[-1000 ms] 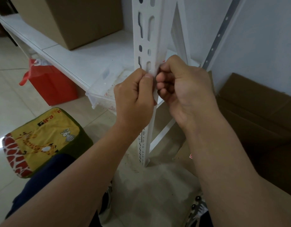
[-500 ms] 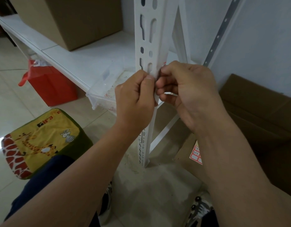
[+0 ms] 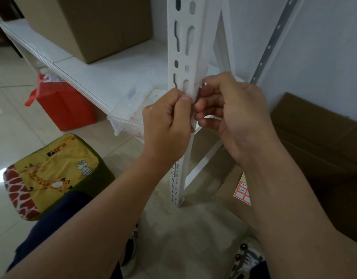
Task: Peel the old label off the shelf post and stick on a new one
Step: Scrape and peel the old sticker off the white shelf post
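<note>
Both hands work at the corner edge of the white shelf post (image 3: 188, 57), level with the shelf board's front corner. The left hand (image 3: 167, 125) has its fingers curled, thumb tip pressed against the post's slotted face. The right hand (image 3: 231, 113) is curled too, its fingertips (image 3: 203, 97) pinching at the post's edge, where a small scrap with a red mark, likely the old label (image 3: 203, 84), shows just above the knuckles. How much of it is free I cannot tell; the fingers hide most of it.

The step in hand looks like the peeling: 1 hand steadies the post while the other picks at the sticker. The new label is not yet on.

A sheet of red-bordered labels (image 3: 243, 191) lies on the flattened cardboard (image 3: 318, 141) on the floor, near the post's foot, partly hidden by the right forearm.

The next move probably calls for a slow pull along the post so the paper comes away whole, then a reach down for a fresh label from that sheet.
</note>
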